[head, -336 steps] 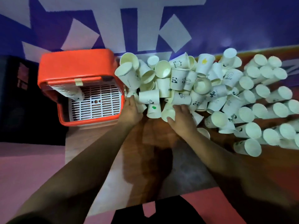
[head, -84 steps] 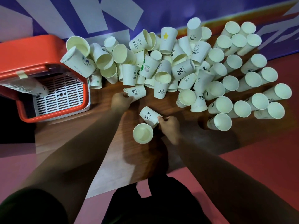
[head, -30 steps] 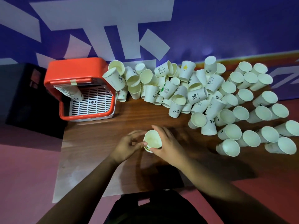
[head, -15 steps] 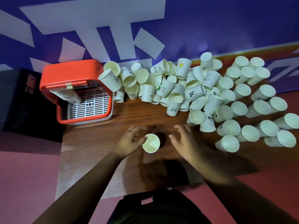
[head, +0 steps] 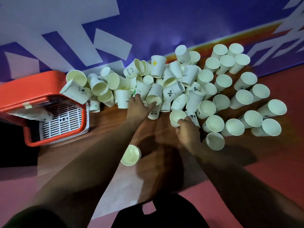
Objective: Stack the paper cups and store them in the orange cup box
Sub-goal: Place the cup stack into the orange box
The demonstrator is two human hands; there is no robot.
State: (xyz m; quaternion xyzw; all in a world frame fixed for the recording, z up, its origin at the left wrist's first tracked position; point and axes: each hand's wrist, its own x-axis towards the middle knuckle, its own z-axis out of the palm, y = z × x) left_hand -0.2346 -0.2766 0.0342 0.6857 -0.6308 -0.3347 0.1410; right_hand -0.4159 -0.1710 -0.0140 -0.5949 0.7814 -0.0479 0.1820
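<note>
At the far left, well away from both hands, the orange cup box (head: 41,89) stands open at the table's (head: 69,155) left edge, with a white slatted grille (head: 63,120) showing inside and a stacked sleeve of cups (head: 31,113) lying across its opening. A heap of paper cups (head: 148,83) starts just beside the box and runs rightward along the wall. The left hand (head: 139,107) reaches into the near edge of that heap, fingers spread among the cups and touching a tilted cup (head: 154,96) and a panda-printed cup (head: 153,112) just to its right; whether it has closed on either one cannot be told. Nearer the person than that hand, beside the left forearm, a single open cup (head: 130,155) stands upright on the wood, held by neither hand. To the right, the right hand (head: 189,130) pinches the rim of an upright cup (head: 177,116), thumb and fingertips closed on it. Beyond that grip, further right, many upright cups (head: 243,97) stand in loose rows.
</note>
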